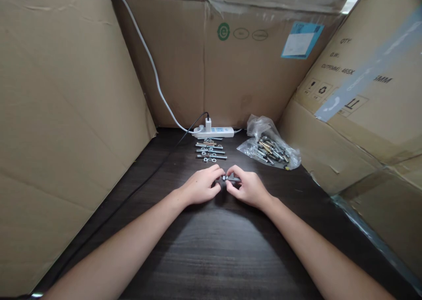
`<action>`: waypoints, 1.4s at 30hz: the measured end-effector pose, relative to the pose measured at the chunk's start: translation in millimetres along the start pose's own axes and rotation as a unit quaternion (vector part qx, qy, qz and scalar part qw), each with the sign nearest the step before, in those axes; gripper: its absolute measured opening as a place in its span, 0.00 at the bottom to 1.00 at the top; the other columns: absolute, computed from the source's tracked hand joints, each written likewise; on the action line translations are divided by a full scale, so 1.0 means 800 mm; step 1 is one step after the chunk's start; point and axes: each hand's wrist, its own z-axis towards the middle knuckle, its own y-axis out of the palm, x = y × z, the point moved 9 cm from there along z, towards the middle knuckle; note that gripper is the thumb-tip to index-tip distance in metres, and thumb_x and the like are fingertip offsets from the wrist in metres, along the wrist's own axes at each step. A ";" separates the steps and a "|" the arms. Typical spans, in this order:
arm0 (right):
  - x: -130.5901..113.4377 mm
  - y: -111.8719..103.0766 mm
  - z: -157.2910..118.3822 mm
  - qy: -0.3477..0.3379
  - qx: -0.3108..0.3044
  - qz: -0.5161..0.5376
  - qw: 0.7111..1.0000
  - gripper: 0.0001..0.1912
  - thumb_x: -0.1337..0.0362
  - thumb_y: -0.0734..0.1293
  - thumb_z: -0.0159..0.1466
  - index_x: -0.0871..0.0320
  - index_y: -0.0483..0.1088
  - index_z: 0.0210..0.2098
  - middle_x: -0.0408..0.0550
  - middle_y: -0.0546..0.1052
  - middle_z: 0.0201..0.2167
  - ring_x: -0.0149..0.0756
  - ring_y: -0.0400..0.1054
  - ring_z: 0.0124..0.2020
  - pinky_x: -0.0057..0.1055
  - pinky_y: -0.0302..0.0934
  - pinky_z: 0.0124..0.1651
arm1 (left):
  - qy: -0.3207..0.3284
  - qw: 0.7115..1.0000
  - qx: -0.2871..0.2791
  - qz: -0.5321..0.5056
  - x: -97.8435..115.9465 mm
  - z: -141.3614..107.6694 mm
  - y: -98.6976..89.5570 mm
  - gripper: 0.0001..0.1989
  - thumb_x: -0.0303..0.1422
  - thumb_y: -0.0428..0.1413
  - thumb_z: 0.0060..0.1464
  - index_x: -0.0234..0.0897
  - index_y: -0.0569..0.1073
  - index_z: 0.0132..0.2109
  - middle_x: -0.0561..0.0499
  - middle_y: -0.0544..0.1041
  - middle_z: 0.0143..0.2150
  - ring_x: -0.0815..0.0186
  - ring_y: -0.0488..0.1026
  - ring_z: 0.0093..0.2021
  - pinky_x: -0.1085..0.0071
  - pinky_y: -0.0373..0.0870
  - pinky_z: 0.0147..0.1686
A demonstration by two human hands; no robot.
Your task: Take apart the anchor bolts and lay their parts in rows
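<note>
R hand (251, 188): thumb + fingertips pinching silver metal bolt (234, 178), held approx. horiz., end w/ silver hex piece (224, 178) pointing L. L hand (201, 186) curled, thumb + index apart, tips at hex end; can't tell if gripping or just beside it. Bolt is betw. the two hands, low over dark brown wood-grain surface (211, 256), near side of the loose hardware.

Loose hardware, just beyond hands: several long silver metal bolts (217, 157) lying roughly parallel, crosswise; small silver rings & nuts (214, 160) in betw. Exact count unclear, too small.

Behind these: white plastic power strip (227, 132) w/ white cube plug (208, 125) standing in it; thin black cable (180, 139) runs from plug toward lower L.

R of strip: crumpled clear plastic bag (254, 125), mixed silver + brass-coloured bolts (273, 151) inside. Brown cardboard walls (178, 63) L, R & back.
</note>
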 end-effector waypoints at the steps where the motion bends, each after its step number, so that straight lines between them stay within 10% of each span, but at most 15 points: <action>1: 0.000 0.000 0.000 0.000 -0.001 0.000 1.000 0.08 0.61 0.62 0.58 0.55 0.65 0.37 0.40 0.72 0.22 0.30 0.64 0.20 0.23 0.58 0.27 | 0.000 1.000 0.001 0.002 -0.001 0.000 0.001 0.07 0.26 0.48 0.51 0.38 0.66 0.39 0.53 0.67 0.37 0.68 0.66 0.33 0.73 0.63 0.33; 11: 0.005 -0.003 0.000 0.010 0.015 -0.005 1.000 0.08 0.61 0.62 0.58 0.55 0.64 0.37 0.39 0.70 0.21 0.30 0.64 0.20 0.23 0.58 0.27 | 0.011 0.994 0.106 -0.024 0.003 -0.001 -0.028 0.14 0.23 0.47 0.51 0.37 0.65 0.46 0.50 0.67 0.41 0.67 0.66 0.37 0.72 0.64 0.36; 36: 0.001 0.001 0.000 0.002 0.001 -0.003 1.000 0.08 0.60 0.62 0.58 0.54 0.65 0.38 0.41 0.73 0.23 0.31 0.66 0.21 0.24 0.58 0.28 | 0.010 1.000 0.021 -0.002 0.005 0.002 -0.006 0.07 0.24 0.48 0.51 0.37 0.67 0.37 0.52 0.69 0.33 0.67 0.65 0.33 0.72 0.62 0.34; 42: 0.005 -0.005 0.000 0.014 0.020 -0.008 1.000 0.08 0.61 0.62 0.57 0.55 0.65 0.37 0.39 0.70 0.20 0.30 0.64 0.20 0.23 0.57 0.27 | 0.014 0.993 0.120 -0.014 0.006 -0.002 -0.031 0.12 0.23 0.45 0.54 0.36 0.67 0.43 0.51 0.68 0.36 0.68 0.66 0.34 0.72 0.63 0.35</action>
